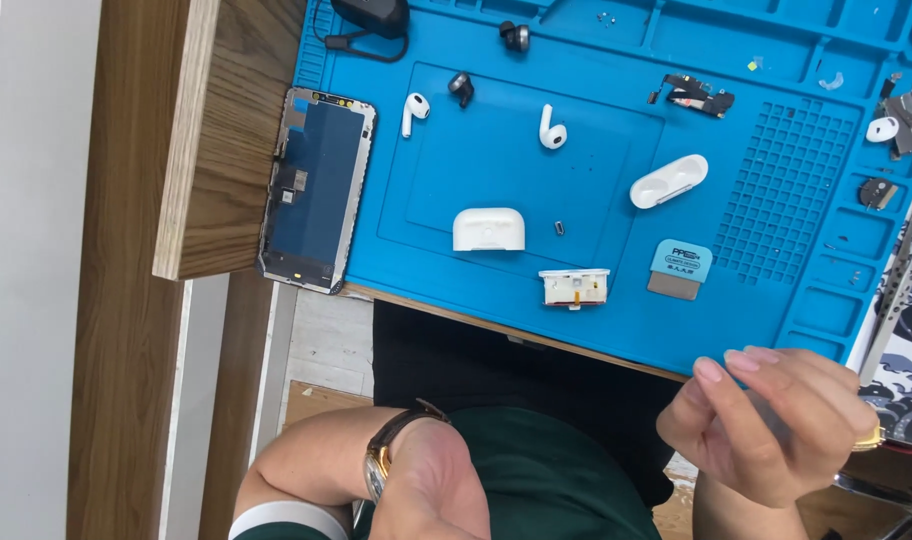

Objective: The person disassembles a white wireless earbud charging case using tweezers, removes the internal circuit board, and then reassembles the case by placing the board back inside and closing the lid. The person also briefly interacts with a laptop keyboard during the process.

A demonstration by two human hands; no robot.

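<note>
Both hands off the blue repair mat (576,40): right hand (776,420) fingers pinched, contents unclear; left hand (436,490) state can't tell; earbud case shell (488,229) likely next pick-up

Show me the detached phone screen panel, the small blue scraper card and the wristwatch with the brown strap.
detached phone screen panel (316,190), head view, middle of its dark back
small blue scraper card (681,262), head view, blue upper part
wristwatch with brown strap (378,470), head view, gold case on the left wrist

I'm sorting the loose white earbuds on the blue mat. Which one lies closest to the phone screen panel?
The left earbud, beside the phone screen panel near the mat's left edge. The other earbud lies nearer the mat's middle.
</note>
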